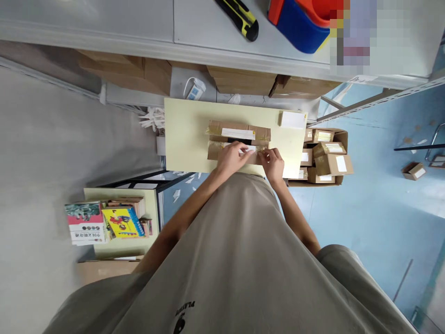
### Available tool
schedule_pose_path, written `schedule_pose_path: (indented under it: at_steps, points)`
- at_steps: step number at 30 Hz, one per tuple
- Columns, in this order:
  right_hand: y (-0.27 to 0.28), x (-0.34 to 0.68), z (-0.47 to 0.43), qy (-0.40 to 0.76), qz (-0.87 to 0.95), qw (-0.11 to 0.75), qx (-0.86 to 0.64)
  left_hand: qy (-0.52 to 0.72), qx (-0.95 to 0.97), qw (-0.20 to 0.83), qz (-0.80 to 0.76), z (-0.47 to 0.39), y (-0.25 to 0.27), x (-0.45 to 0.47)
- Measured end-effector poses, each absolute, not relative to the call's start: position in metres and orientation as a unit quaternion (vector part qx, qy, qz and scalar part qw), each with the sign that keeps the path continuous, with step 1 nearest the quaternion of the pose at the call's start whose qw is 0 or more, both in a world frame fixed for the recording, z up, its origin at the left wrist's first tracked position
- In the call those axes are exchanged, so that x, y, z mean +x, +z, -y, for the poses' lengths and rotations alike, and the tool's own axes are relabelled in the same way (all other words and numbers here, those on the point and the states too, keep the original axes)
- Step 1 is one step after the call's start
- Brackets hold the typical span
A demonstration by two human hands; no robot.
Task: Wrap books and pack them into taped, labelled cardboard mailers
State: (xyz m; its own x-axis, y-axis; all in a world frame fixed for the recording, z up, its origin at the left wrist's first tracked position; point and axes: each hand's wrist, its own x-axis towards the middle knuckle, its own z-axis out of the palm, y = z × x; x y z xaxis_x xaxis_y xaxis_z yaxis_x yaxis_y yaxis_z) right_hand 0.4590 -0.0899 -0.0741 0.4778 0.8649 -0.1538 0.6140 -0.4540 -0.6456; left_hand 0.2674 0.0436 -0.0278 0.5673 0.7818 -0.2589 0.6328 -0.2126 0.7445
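Observation:
Two narrow brown cardboard boxes (217, 127) with yellowish tape at their ends lie one behind the other on a pale yellow tabletop (187, 139). The farther one carries a white label (238, 134), and a dark strip shows between the two. Over the nearer box, my left hand (232, 158) has its thumb and fingers closed on a white label (251, 149). My right hand (273, 164) is curled at that box's right end, fingertips pinched together against the taped corner. What is between them is too small to make out.
A white box (293, 119) is at the tabletop's back right. To the right stands a carton (342, 138) of small labelled boxes. Books (121, 221) are stacked at left. On the shelf above lie a box cutter (241, 18) and a blue-and-red holder (302, 30); a power strip (196, 89) is below.

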Motion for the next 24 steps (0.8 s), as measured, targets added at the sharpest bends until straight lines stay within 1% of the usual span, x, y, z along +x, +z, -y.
schedule_pose_path:
  at_steps: [2,5,10,14,17,20,24]
  points:
    - [-0.072,0.463,0.095,0.266,0.467,0.278,-0.796,0.033,0.778,0.461,-0.425,-0.035,-0.025,0.299]
    - [-0.069,0.471,0.1,0.316,0.47,0.324,-0.758,0.0,0.775,0.467,-0.426,-0.026,-0.032,0.328]
    - [-0.069,0.49,0.104,0.406,0.424,0.371,-0.719,0.031,0.749,0.46,-0.475,-0.017,-0.05,0.336]
    - [-0.075,0.499,0.099,0.421,0.368,0.411,-0.719,0.051,0.742,0.455,-0.49,-0.016,-0.051,0.335]
    - [-0.085,0.504,0.093,0.441,0.348,0.41,-0.719,0.062,0.745,0.459,-0.48,-0.017,-0.048,0.334]
    - [-0.097,0.509,0.086,0.466,0.375,0.397,-0.696,0.066,0.745,0.468,-0.471,-0.016,-0.047,0.33]
    - [-0.105,0.513,0.082,0.468,0.42,0.384,-0.675,0.065,0.727,0.483,-0.485,-0.011,-0.051,0.324]
